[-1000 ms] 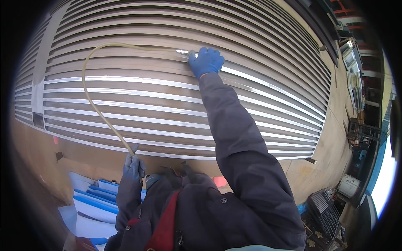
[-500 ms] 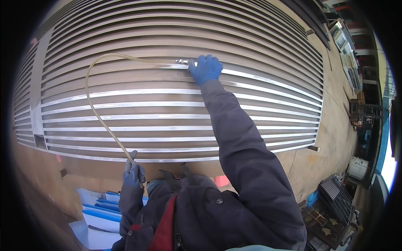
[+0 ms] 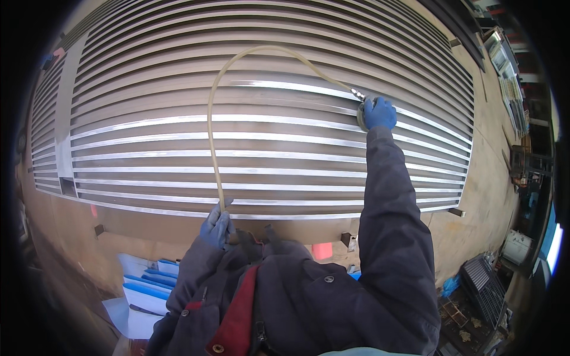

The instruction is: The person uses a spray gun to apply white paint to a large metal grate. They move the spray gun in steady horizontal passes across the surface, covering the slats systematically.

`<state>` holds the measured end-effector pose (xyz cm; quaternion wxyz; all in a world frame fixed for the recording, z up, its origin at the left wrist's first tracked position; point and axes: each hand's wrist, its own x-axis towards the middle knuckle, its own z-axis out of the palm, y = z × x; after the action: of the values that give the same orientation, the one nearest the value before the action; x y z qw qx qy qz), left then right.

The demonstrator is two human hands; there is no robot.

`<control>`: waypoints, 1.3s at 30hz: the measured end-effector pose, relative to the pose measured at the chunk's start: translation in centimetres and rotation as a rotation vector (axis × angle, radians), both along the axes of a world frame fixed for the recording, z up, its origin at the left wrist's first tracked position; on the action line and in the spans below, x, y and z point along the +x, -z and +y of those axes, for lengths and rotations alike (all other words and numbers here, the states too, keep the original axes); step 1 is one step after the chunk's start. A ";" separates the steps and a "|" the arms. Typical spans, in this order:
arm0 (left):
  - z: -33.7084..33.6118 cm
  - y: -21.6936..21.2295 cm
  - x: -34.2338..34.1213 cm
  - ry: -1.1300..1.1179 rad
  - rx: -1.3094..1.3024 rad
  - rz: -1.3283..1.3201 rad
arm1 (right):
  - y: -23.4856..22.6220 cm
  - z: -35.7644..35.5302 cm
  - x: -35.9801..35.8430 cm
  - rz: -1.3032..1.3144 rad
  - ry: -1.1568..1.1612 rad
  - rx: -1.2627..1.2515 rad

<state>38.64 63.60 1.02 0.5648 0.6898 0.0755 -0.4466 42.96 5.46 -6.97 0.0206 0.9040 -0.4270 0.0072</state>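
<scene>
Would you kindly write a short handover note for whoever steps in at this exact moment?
Right hand, in a blue glove, is stretched out and presses a small round air tool against the upper slats of the large slatted metal panel.
Left hand, also blue-gloved, grips the pale yellow hose near the panel's lower edge; the hose loops up and across to the tool.
Done: several slats, mostly in the lower half, look bright and shiny.
Left: the slats at the top look dull and brownish.

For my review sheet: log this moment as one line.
right hand: presses round tool on slatted metal panel | left hand: grips yellowish hose
</scene>
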 end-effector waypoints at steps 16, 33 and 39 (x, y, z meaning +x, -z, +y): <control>10.9 2.6 0.0 -0.436 -0.129 -0.054 | -2.0 29.5 14.3 0.230 -0.419 0.174; 13.0 1.8 0.9 -0.298 -0.089 -0.048 | -2.9 23.4 11.9 0.221 -0.145 0.151; 10.8 0.6 0.0 -0.180 -0.061 -0.057 | -3.5 16.7 7.8 0.163 0.050 0.181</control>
<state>38.67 74.38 0.43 0.6252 0.6752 0.1073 -0.3765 50.78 22.18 -3.42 -0.0261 0.8887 -0.4454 -0.1054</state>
